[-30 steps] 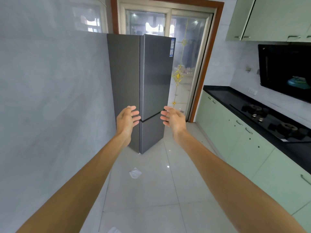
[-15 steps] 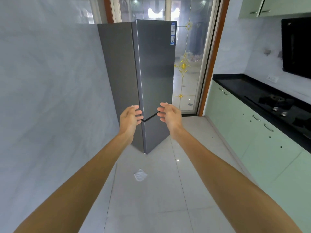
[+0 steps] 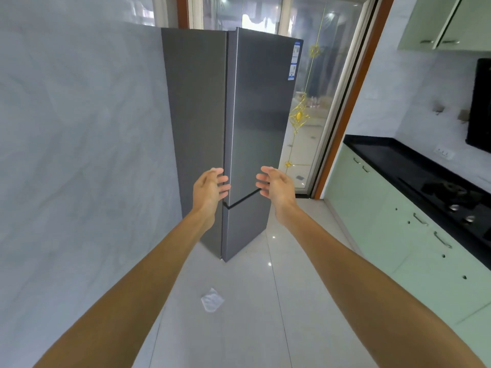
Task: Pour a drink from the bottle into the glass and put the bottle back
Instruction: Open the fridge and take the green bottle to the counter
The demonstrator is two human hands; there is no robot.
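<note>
A kitchen seen from a head-worn camera, with two bare forearms reaching ahead. A tall grey fridge [image 3: 260,115] stands on the tiled floor [image 3: 239,328] by the left wall. It looms larger and nearer than it did a second ago, so the person has walked up to it. The left hand [image 3: 210,188] and right hand [image 3: 276,183] are raised as before, palms facing each other, in front of the doors near the seam between upper and lower door. The fingers [image 3: 221,179] are loosely spread and hold nothing; whether they touch the fridge yet cannot be told. Neither bottle nor glass is in view; the bottle is probably inside the shut fridge, so opening the upper door looks like the next step. A black-topped table [image 3: 385,155] runs along the right wall, and a crumpled white scrap [image 3: 212,300] lies on the floor.
</note>
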